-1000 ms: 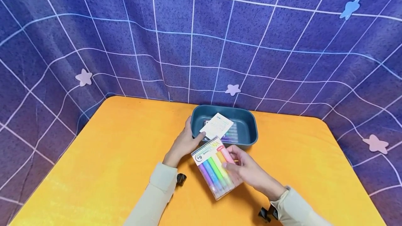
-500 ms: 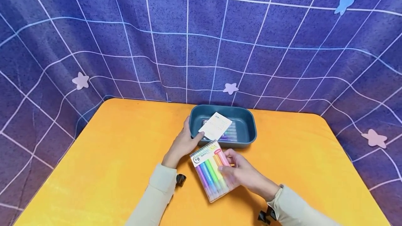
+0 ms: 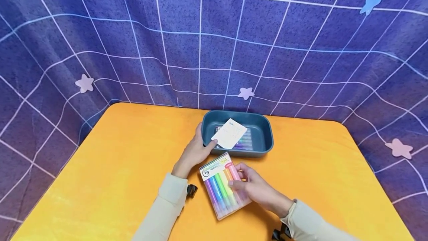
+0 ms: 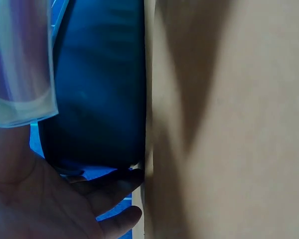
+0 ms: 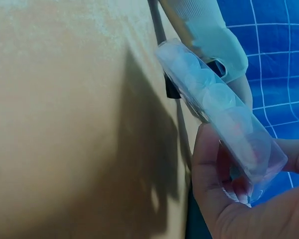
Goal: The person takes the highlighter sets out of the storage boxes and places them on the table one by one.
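Note:
My right hand (image 3: 260, 189) holds a clear flat pack of highlighters (image 3: 220, 187) by its right side, thumb on the front and fingers behind. Purple, blue, green, yellow, orange and pink pens show through it. The pack is tilted above the table, just in front of a dark teal plastic bin (image 3: 238, 153). My left hand (image 3: 193, 153) grips the bin's left end, thumb over the near rim and fingers along the outside. Inside the bin, a white card (image 3: 229, 134) lies partly over another clear pack of pens (image 3: 246, 143). In the right wrist view, the highlighter pack (image 5: 224, 107) appears end-on.
An orange cloth covers the table (image 3: 133, 148). Behind the bin hangs a blue curtain (image 3: 187, 58) with a grid pattern and star shapes. Black wrist devices show below both cuffs.
The highlighter pack in my right hand has moved a little towards me and to the left, away from the bin. My left hand keeps its place on the bin.

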